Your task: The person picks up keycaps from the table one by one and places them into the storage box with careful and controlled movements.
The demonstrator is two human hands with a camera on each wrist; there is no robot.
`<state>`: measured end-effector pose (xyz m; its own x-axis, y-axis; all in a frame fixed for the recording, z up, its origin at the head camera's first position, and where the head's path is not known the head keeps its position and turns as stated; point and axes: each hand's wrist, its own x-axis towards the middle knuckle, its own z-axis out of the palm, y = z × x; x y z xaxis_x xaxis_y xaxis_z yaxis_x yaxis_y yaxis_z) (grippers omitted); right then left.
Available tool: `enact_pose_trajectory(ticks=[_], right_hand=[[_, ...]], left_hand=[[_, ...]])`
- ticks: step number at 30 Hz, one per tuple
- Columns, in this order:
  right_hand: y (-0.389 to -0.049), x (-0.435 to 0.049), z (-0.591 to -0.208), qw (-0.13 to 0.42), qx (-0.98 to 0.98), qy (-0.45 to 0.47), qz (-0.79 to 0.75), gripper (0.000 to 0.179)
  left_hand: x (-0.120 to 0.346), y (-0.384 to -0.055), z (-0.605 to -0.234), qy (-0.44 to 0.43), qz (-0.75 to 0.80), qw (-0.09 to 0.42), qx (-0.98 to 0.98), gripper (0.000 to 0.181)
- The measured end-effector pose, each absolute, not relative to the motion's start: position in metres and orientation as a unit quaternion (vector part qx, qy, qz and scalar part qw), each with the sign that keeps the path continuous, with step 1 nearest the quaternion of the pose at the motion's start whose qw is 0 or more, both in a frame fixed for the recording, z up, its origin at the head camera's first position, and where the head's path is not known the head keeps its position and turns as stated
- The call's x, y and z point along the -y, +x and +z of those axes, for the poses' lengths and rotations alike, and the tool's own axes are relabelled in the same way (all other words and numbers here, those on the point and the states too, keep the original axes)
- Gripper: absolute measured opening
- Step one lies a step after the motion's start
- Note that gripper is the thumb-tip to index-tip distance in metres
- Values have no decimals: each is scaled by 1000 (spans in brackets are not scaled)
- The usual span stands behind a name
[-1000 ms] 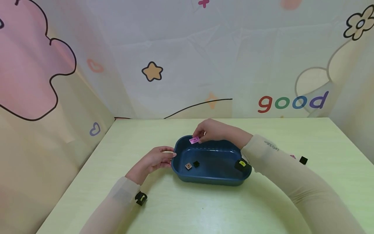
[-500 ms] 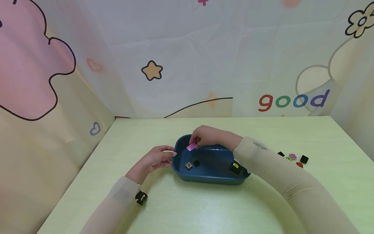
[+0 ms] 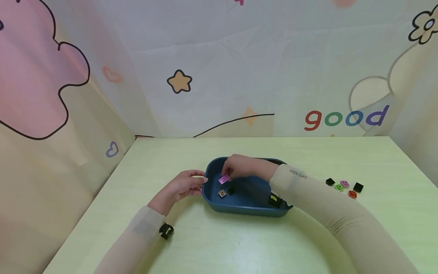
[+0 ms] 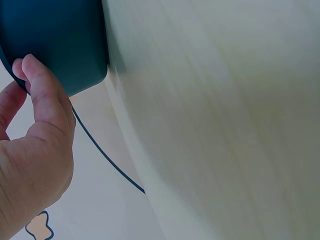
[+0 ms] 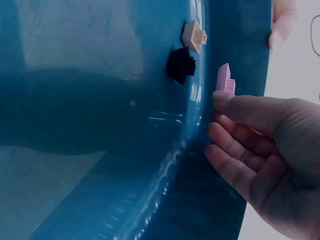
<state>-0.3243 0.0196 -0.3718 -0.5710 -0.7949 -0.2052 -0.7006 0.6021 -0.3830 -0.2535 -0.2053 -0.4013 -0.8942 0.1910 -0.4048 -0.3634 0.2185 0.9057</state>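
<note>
My right hand [image 3: 239, 166] is inside the blue plastic basin [image 3: 246, 209], pinching a pink keycap [image 3: 224, 179] between thumb and fingers above the basin floor. The right wrist view shows the pink keycap [image 5: 226, 80] at the thumb tip, with its underside turned sideways. On the floor below lie a beige keycap [image 3: 222, 193] and a black keycap [image 3: 231, 191], side by side near the left end. My left hand [image 3: 183, 185] holds the basin's left rim; in the left wrist view its thumb and fingers [image 4: 42, 92] pinch the basin wall.
Right of the basin, several loose keycaps lie on the light table [image 3: 191, 243]: black [image 3: 330, 182], pink [image 3: 345, 183], green [image 3: 339, 187], red [image 3: 352, 194] and another black one [image 3: 358, 187]. A printed curtain [image 3: 219, 76] hangs behind the table's back edge.
My right hand has come down and slightly left into the basin with the pink keycap. The right sleeve's shift uncovers the loose keycaps on the table. The left hand stays put.
</note>
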Motion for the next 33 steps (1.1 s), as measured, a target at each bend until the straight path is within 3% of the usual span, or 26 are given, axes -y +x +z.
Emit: enact_pose_trajectory(ticks=[33], right_hand=[[-328,-8,-391,194,-867,-448,-103,18]], left_hand=[[206,-254,-401,-63,625,219,-747,35]])
